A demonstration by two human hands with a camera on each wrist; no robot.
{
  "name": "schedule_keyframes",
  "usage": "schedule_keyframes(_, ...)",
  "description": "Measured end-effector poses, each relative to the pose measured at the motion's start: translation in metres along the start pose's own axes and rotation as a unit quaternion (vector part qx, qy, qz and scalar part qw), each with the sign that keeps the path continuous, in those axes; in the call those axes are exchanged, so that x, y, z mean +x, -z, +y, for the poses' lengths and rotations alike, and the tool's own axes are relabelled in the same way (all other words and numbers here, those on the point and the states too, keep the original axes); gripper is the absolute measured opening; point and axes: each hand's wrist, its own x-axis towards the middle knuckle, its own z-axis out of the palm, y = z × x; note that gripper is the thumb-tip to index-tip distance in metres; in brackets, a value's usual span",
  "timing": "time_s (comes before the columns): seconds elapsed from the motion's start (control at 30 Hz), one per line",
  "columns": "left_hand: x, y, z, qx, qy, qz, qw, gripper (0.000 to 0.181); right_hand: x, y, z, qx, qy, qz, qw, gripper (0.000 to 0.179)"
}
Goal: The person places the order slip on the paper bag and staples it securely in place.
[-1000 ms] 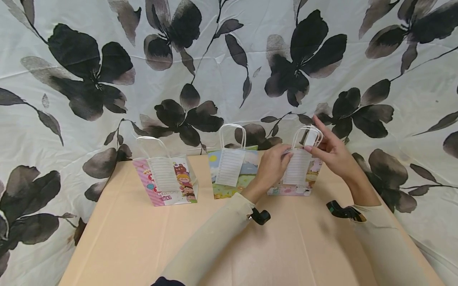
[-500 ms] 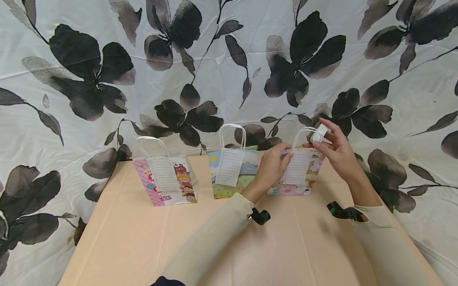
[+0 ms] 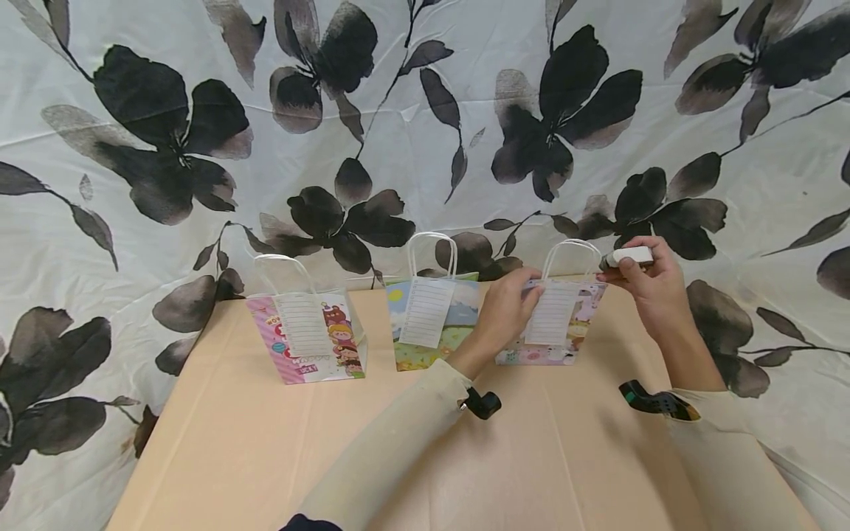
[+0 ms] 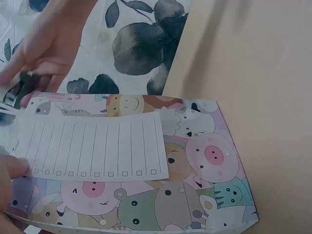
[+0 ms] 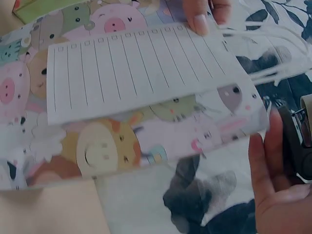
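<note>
On the right of the head view stands a paper gift bag (image 3: 586, 313) with cartoon animals and white twisted handles (image 3: 571, 242). A lined checklist sheet (image 3: 550, 313) lies against its front. My left hand (image 3: 499, 310) pinches the bag's top edge and the sheet's upper left corner; in the right wrist view its thumb presses on the sheet (image 5: 122, 68). My right hand (image 3: 657, 291) holds a small white-and-black stapler (image 3: 627, 257), just right of the bag's top corner and apart from the sheet. The stapler (image 4: 19, 90) is partly cut off in the left wrist view.
A landscape-print bag (image 3: 458, 313) with a checklist (image 3: 426, 310) stands just left of my left hand. Farther left is a pink cartoon bag (image 3: 308, 365) with its own sheet (image 3: 302, 323). Behind the table (image 3: 425, 442) hangs a flowered cloth (image 3: 425, 147).
My right hand has drawn the stapler away from the bag's top edge, toward the right, and turned it from steep to nearly level. My left hand keeps its pinch.
</note>
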Motion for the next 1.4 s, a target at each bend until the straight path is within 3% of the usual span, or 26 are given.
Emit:
schedule_keyframes(0.13,-0.001,0.001,0.001,0.004,0.004,-0.004,1.0000,0.022,-0.009,0.013,-0.005,-0.064,-0.043,0.018,0.9968,0.025)
schedule_keyframes(0.27,0.000,0.001,0.002,0.014,0.001,-0.009,0.9999,0.023,-0.019,0.032,-0.009,-0.075,-0.094,-0.049,0.9916,0.029)
schedule_keyframes(0.4,0.000,0.002,0.003,0.024,-0.006,-0.011,0.9996,0.023,-0.031,0.049,-0.009,-0.089,-0.109,-0.127,0.9819,0.027)
schedule_keyframes(0.53,-0.001,0.001,0.004,0.031,-0.008,-0.016,0.9994,0.024,-0.044,0.060,-0.011,-0.151,-0.108,-0.151,0.9710,0.029)
schedule_keyframes(0.67,-0.001,0.002,0.004,0.034,-0.011,-0.017,0.9992,0.024,-0.056,0.065,-0.010,-0.225,-0.117,-0.156,0.9549,0.030)
schedule_keyframes(0.77,-0.001,0.002,0.003,0.029,-0.017,-0.014,0.9993,0.023,-0.063,0.065,-0.006,-0.269,-0.136,-0.192,0.9342,0.029)
schedule_keyframes(0.83,0.000,0.003,0.003,0.024,-0.021,-0.013,0.9994,0.023,-0.066,0.064,0.000,-0.277,-0.150,-0.223,0.9225,0.029)
schedule_keyframes(0.93,0.000,0.004,0.002,0.022,-0.025,-0.013,0.9994,0.023,-0.070,0.060,0.011,-0.264,-0.167,-0.263,0.9130,0.028)
schedule_keyframes(1.17,0.001,0.008,0.004,0.026,-0.024,-0.025,0.9991,0.026,-0.082,0.051,0.037,-0.236,-0.190,-0.310,0.9013,0.024)
schedule_keyframes(1.4,0.000,0.011,0.005,0.029,-0.035,-0.027,0.9986,0.029,-0.091,0.045,0.051,-0.254,-0.153,-0.332,0.8958,0.024)
